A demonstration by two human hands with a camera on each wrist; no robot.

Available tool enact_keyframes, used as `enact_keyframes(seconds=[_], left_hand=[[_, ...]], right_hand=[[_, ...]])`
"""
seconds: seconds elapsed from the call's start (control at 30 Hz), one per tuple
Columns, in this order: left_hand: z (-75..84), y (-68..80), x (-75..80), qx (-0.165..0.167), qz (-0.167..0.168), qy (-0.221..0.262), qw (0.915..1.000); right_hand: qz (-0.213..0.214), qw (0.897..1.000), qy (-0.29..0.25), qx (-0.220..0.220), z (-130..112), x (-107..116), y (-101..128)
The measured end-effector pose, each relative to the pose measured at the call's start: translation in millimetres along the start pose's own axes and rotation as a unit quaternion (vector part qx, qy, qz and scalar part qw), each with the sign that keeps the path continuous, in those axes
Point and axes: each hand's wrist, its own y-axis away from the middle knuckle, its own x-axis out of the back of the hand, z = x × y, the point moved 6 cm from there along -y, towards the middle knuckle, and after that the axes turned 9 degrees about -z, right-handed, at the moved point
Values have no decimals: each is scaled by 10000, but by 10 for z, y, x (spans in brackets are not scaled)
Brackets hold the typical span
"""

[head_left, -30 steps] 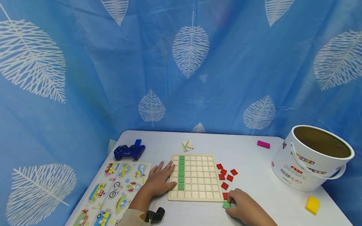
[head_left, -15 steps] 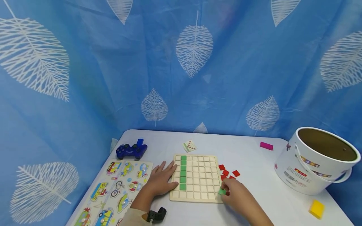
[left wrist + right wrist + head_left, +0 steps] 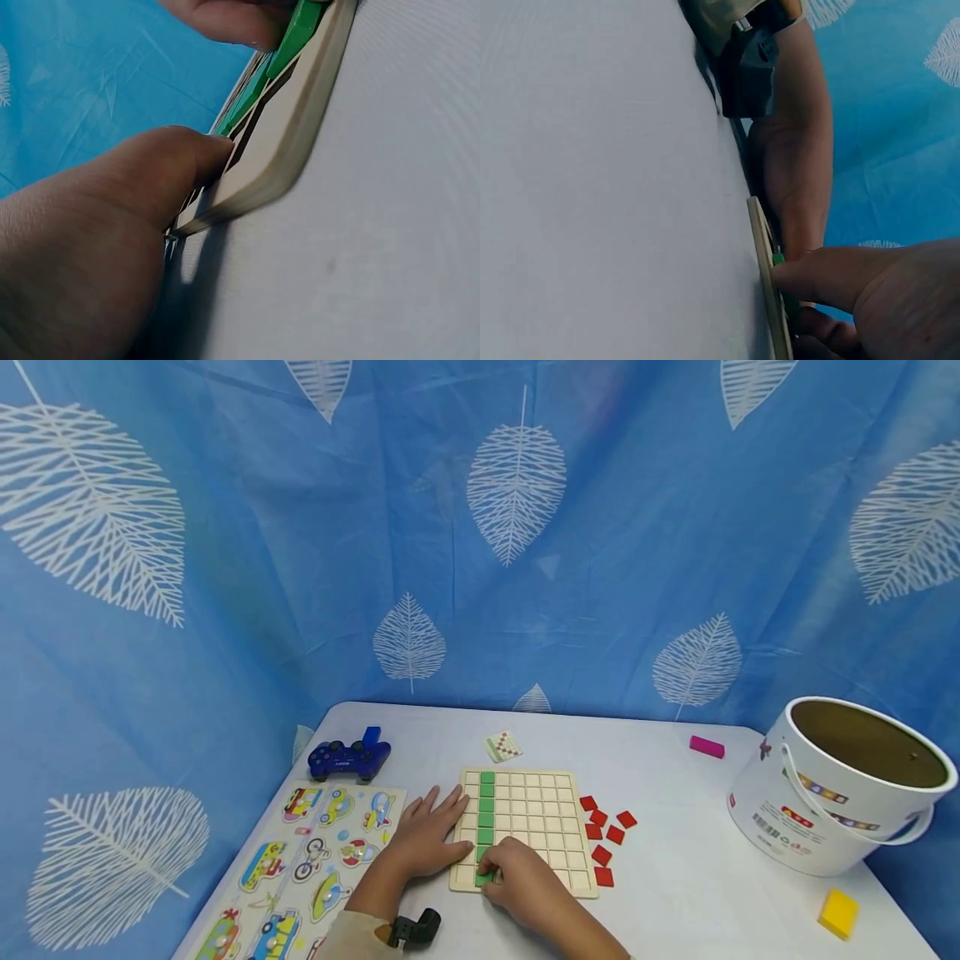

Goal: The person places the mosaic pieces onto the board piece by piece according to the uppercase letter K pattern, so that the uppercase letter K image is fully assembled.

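Observation:
A square wooden grid board (image 3: 525, 892) lies on the white table, with a column of green tiles (image 3: 487, 805) in its second column from the left. My right hand (image 3: 528, 881) pinches a green tile (image 3: 483, 879) at the near end of that column; in the left wrist view this tile (image 3: 298, 36) looks tilted at the board's near rim. My left hand (image 3: 426, 839), fingers spread, rests at the board's left edge, its thumb on the board. Several loose red tiles (image 3: 593, 832) lie right of the board.
Left of the board is a picture peg puzzle (image 3: 341, 860). A blue game controller (image 3: 348, 760), a blue block (image 3: 372, 735) and a pattern card (image 3: 503, 746) lie farther back. To the right are a white bucket (image 3: 795, 818), a magenta block (image 3: 707, 747) and a yellow block (image 3: 838, 914).
My right hand has carried the green tile leftward from beside the board's near right corner to the near end of the green column. The left hand stays in place on the board.

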Motion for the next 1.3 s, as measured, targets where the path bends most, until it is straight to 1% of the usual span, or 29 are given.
enact_keyframes(seconds=[0.17, 0.37, 0.5, 0.6, 0.7, 0.77, 0.83, 0.9, 0.97, 1.03, 1.1, 1.17, 1.23, 1.3], left_hand=[[-8, -17, -7, 112, -97, 6, 9999], [-14, -22, 0, 97, -134, -22, 9999], [-15, -28, 14, 70, -78, -43, 9999], [-15, -34, 5, 62, -87, -67, 9999], [-12, -28, -7, 58, -119, -55, 9999], [-7, -20, -6, 53, -126, -16, 9999], [-8, -14, -7, 35, -129, 35, 9999], [-8, -6, -4, 1, -136, 88, 9999], [-22, -4, -28, -20, -184, 112, 9998], [-39, -5, -50, -32, -210, 77, 9997], [-53, -11, -61, -26, -215, 42, 9998], [-60, -20, -61, -46, -188, 51, 9998], [-60, -27, -53, -41, -178, 62, 9998], [-56, -32, -39, -53, -146, 99, 9998]], right_hand=[[107, 9999, -63, 3, 24, -17, 6], [190, 9997, -162, 39, 45, -21, -2], [324, 9991, -262, -10, 67, -26, -20], [260, 9988, -410, 11, 84, -18, -13], [241, 9974, -671, 80, 149, 57, 15], [475, 9958, -786, 44, 261, 169, 37], [929, 9919, -857, -160, 433, 350, 65], [1483, 9846, -758, -527, 652, 565, 107], [1929, 9743, -476, -1063, 910, 747, 166], [2203, 9611, -201, -1654, 1156, 895, 236], [2277, 9484, 52, -2205, 1371, 987, 301], [2227, 9409, 64, -2552, 1523, 1029, 352], [2154, 9381, -32, -2712, 1616, 1042, 381], [2113, 9397, -132, -2685, 1653, 1046, 383]])
